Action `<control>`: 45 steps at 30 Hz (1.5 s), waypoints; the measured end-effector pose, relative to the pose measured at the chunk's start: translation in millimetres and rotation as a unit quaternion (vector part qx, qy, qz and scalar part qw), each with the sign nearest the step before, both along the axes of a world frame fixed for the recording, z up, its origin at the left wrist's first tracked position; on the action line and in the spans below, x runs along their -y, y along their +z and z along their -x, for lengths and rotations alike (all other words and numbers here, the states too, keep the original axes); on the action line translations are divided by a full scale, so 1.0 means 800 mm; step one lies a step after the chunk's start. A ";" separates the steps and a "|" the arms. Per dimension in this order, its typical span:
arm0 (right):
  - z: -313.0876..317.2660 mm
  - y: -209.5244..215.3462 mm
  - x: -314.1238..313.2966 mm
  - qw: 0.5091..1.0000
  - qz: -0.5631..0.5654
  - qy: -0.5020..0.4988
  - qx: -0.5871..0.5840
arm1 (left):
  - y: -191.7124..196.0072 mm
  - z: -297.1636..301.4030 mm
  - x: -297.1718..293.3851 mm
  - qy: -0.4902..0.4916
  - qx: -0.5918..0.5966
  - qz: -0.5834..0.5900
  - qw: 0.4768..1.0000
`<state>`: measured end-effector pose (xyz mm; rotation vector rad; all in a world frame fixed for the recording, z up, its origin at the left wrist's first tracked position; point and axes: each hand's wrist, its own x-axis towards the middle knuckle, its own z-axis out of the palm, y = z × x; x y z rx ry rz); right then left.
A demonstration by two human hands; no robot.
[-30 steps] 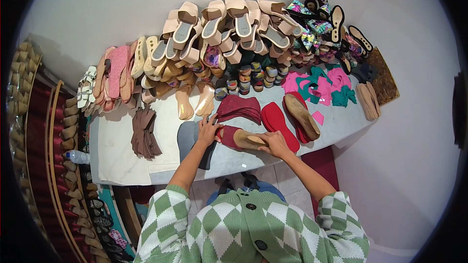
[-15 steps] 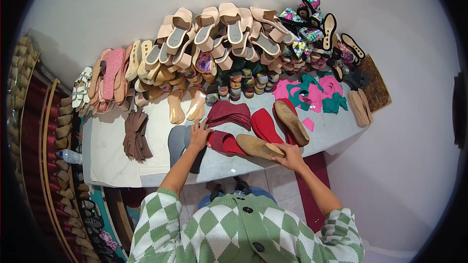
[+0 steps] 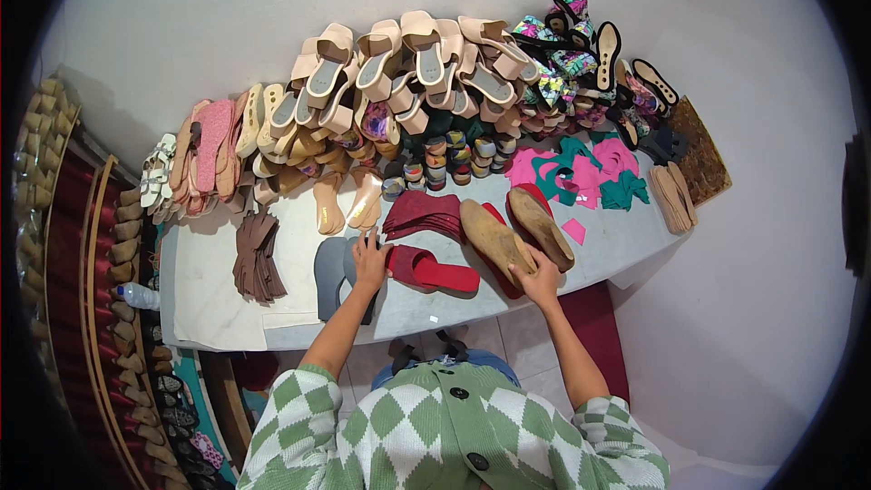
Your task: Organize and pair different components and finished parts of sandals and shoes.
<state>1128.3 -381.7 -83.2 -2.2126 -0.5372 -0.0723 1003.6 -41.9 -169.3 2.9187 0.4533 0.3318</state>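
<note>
My right hand (image 3: 542, 276) grips the heel end of a wooden shoe last (image 3: 494, 234), which lies slanted over a red sole (image 3: 508, 283) and hides most of it. Just right of it rests a second wooden last (image 3: 544, 231) with a red sole partly under it. A red slipper (image 3: 445, 274) with a dark red strap lies sideways, nothing inside it. My left hand (image 3: 369, 261) is at its toe end, fingers stretched out over the grey soles (image 3: 332, 274); the thumb side is close to the slipper. Behind it sits a stack of dark red upper pieces (image 3: 422, 215).
Brown strap pieces (image 3: 258, 254) lie at the left of the table (image 3: 213, 286). Along the wall are piled beige heeled sandals (image 3: 422, 45) and patterned shoes. Pink and green cut pieces (image 3: 581, 177) lie at right. A rack of lasts (image 3: 122, 308) and a bottle (image 3: 136, 296) stand at left.
My right hand has drawn the wooden last out of the red slipper and swung it to the right, over the red sole. My left hand has stayed near the slipper's toe.
</note>
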 end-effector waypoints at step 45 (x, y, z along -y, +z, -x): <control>0.036 -0.071 -0.081 0.967 0.095 0.234 -0.045 | 0.009 0.014 0.028 -0.032 -0.060 0.084 0.994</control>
